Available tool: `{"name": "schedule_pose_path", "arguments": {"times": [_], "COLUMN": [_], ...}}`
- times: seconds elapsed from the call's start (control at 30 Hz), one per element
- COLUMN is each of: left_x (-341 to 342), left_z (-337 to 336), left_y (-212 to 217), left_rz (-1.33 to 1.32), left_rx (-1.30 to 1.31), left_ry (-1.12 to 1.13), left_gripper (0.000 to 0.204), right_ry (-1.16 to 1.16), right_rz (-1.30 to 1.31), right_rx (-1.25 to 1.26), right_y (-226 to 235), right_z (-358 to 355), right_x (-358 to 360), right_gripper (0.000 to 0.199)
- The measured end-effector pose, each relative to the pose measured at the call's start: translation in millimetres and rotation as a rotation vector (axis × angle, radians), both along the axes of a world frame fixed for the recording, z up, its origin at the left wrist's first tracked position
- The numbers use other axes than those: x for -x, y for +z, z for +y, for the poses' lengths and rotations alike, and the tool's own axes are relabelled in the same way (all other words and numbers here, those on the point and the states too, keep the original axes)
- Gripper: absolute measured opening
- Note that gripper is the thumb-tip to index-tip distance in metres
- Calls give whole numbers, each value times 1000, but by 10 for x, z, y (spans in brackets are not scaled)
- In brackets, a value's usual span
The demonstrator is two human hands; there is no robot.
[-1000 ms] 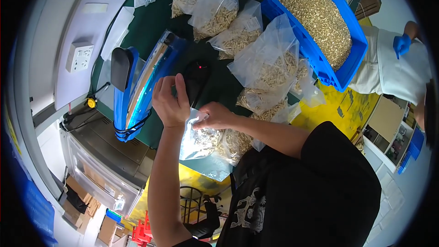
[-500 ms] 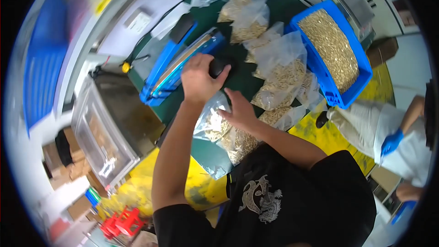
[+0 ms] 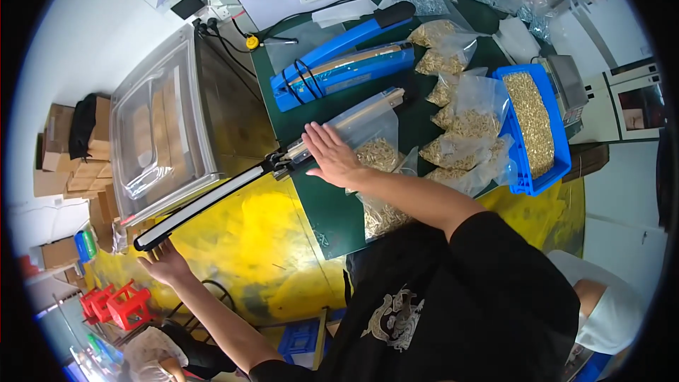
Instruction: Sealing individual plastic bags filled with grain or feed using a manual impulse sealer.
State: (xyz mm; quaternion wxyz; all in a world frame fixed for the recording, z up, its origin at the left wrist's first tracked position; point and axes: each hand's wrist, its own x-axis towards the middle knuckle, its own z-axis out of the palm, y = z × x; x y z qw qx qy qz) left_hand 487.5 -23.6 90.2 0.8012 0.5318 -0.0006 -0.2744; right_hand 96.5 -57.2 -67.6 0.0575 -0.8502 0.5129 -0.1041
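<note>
Both hands have left the blue sealer and now work a long black-and-white sealing bar.
Left hand (image 3: 164,262), fingers spread, touches the bar's (image 3: 212,201) lowered end; right hand (image 3: 331,155), flat and open, presses a clear plastic bag of pale pellets (image 3: 375,143) beside the bar's hinge on the green table (image 3: 322,205).

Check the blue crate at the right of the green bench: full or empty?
Full. The blue crate holds small golden pieces nearly up to its rim; none of its floor shows through them.
</note>
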Motion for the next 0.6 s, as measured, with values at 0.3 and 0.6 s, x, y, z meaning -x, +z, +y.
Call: {"name": "schedule_pose_path", "arguments": {"times": [0.3, 0.6], "left_x": [857, 2855], "left_z": [857, 874], "left_y": [-1163, -1092], "left_rz": [-778, -1219], "left_rx": [-390, -90], "left_ry": [-216, -1045], "left_gripper": [40, 29], "right_ry": [-137, -400], "right_rz": [-48, 208], "right_rx": [67, -81], "right_y": [153, 424], "right_z": [-67, -122], "right_x": [821, 1190], "right_gripper": [86, 81]}}
